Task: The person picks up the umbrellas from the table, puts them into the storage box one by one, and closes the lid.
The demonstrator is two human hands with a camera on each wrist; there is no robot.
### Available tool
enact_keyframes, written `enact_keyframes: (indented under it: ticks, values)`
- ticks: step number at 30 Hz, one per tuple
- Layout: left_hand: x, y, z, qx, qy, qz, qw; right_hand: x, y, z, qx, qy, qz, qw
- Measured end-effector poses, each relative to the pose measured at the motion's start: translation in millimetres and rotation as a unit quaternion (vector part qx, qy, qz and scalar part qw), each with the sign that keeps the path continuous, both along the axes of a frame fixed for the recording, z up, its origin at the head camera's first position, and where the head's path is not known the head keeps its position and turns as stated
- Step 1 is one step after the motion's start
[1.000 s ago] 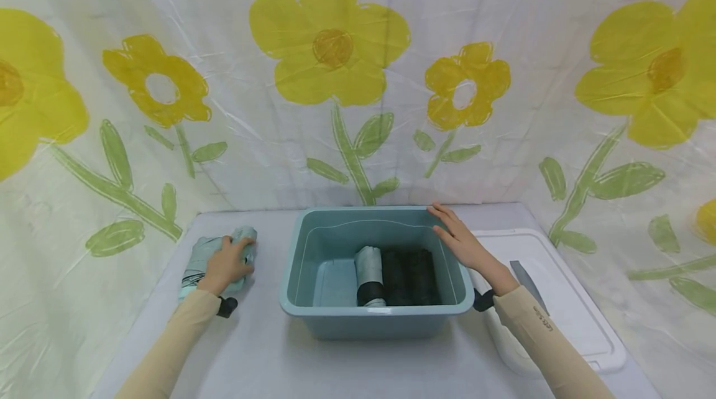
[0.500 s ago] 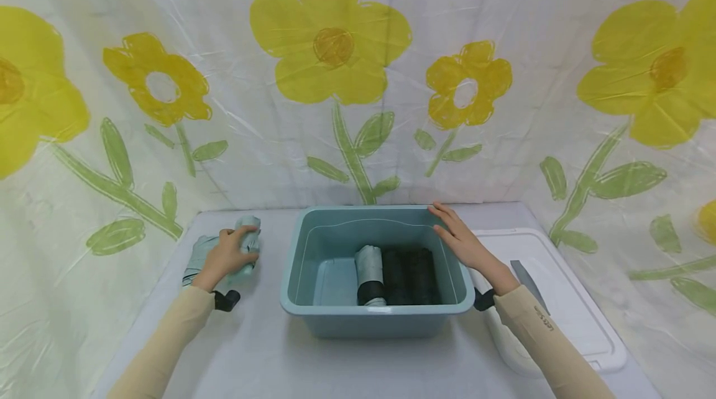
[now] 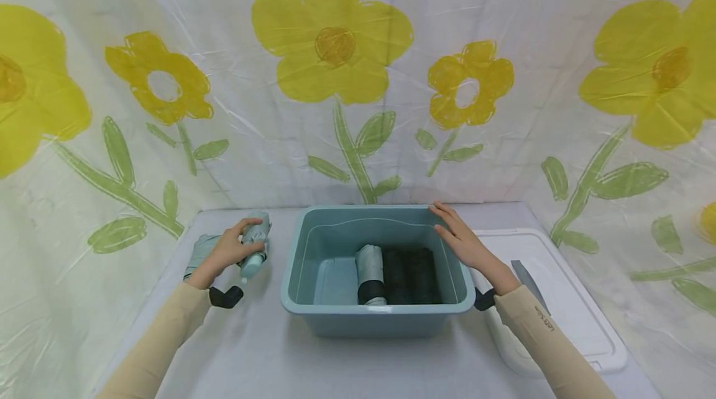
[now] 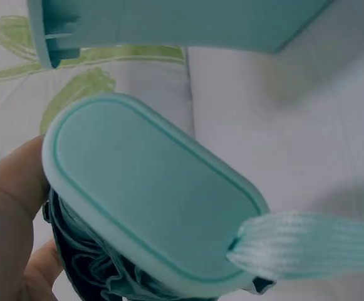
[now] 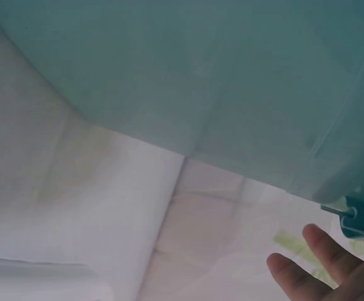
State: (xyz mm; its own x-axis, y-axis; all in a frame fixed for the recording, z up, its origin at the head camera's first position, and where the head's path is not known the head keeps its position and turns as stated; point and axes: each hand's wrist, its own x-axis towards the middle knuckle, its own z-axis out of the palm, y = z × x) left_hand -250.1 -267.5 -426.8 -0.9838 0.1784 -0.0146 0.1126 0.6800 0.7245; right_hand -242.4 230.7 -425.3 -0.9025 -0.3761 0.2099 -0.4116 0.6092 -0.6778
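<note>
At the left of the head view, your left hand (image 3: pixel 226 251) is curled around a folded mint-green umbrella (image 3: pixel 253 247), fingers wrapped over its body, with the handle end tipped up off the white table (image 3: pixel 268 355). Part of its fabric trails toward the left edge of the table behind your wrist. In the left wrist view the umbrella's flat oval end cap (image 4: pixel 150 194) fills the middle of the frame, a pale strap (image 4: pixel 307 244) leaves its lower right, and your thumb (image 4: pixel 9 207) presses against the cap's left side. At the centre of the head view stands a teal plastic bin (image 3: pixel 377 315), just right of the umbrella but apart from it. Inside it lie 2 folded umbrellas side by side: a grey one (image 3: pixel 369 271) and a black one (image 3: pixel 411 275) touching it. Your right hand (image 3: pixel 464 240) rests flat on the bin's right rim, fingers straight and close together. A white lid (image 3: pixel 565 306) lies at the right, beside the bin.
</note>
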Motion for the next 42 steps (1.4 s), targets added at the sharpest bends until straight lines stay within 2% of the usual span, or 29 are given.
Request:
enact_keyframes:
  ticks: [2,5,13,22,33,42]
  values:
    - [0.2,1,3.0,0.032,-0.027,0.001,0.9991,-0.6,0,-0.8,0.000,0.000,0.000,1.000]
    - [0.6,2,6.9,0.061,-0.046,0.003,0.9971,-1.5,1,-2.1,0.000,0.001,0.000,1.000]
    - [3.2,6,18.4,0.085,-0.053,0.010,0.9949,-2.5,1,-3.7,0.002,0.007,0.001,1.000]
    - [8.0,14,32.5,0.121,-0.080,0.012,0.9894,-3.4,2,-4.2,-0.001,0.014,0.008,1.000]
    - [11.5,25,42.0,0.143,-0.083,0.003,0.9863,-2.7,2,-5.6,-0.005,0.016,0.007,1.000]
    - [9.7,33,47.8,0.159,-0.074,-0.020,0.9842,-3.2,3,-6.1,-0.009,0.016,0.007,1.000]
